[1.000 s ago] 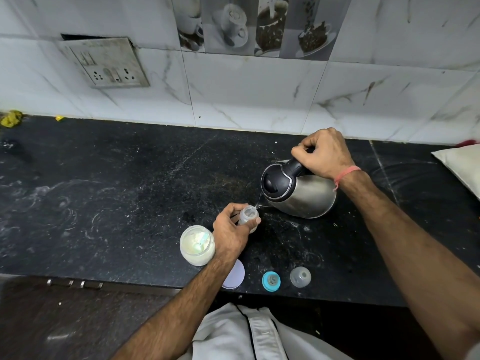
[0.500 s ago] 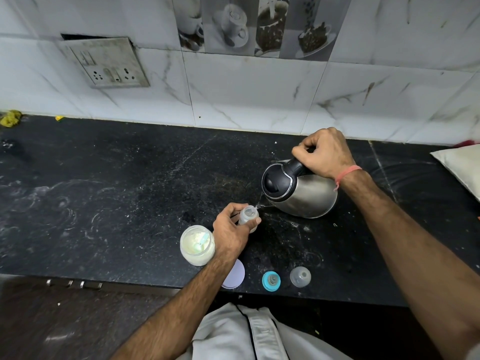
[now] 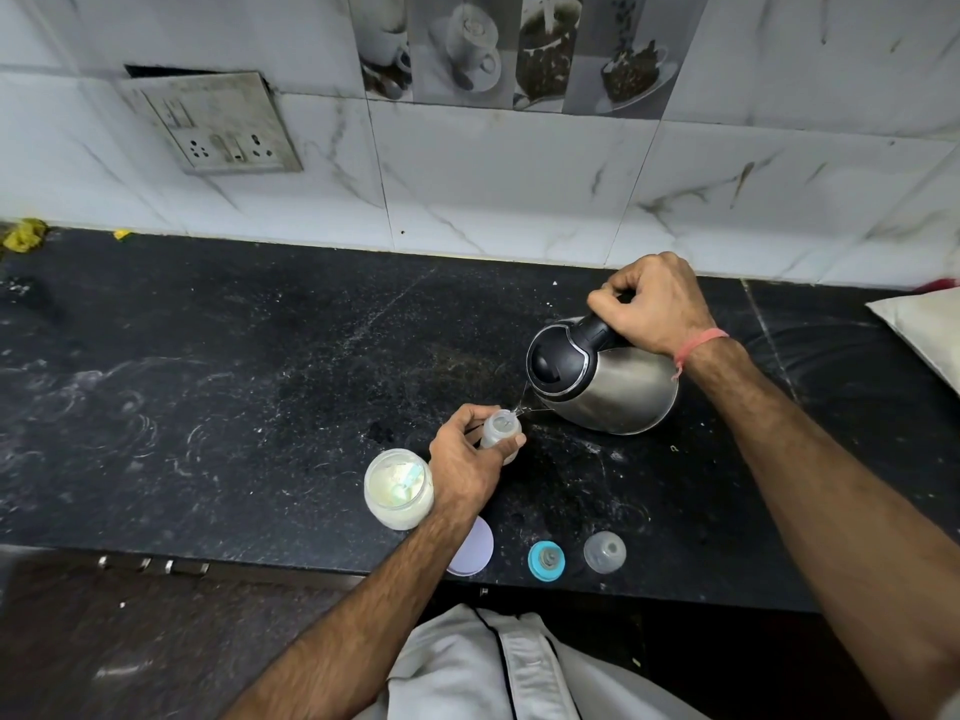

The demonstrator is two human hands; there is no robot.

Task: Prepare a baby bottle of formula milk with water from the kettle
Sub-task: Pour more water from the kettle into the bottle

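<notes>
**Kettle tipped over bottle at kitchen counter**

One steel kettle (image 3: 608, 379), black lid & handle, tilts spout-down twd one small clear bottle (image 3: 500, 431); a thin stream of water shows btwn spout and the bottle's open mouth. Right hand (image 3: 655, 304) grips the kettle handle, fingers curled tight round it, a pink band on the wrist. Left hand (image 3: 465, 462) holds the bottle upright on the black counter (image 3: 208, 387), fingers and thumb wrapped round its body, just left of the kettle. Bottle looks translucent, no top on it; fill level can't be told.

Also on the counter: one open jar (image 3: 397, 488) of pale powder w/ a scoop inside, touching or just beside the left wrist; one lilac lid (image 3: 475, 553) lying flat near the front edge, partly hidden by the forearm; one teal ring (image 3: 545, 560) w/ a teat in it; one clear cap (image 3: 604, 551) just right of the ring. One socket plate (image 3: 218, 124) on the marble-tiled wall, back left.
</notes>
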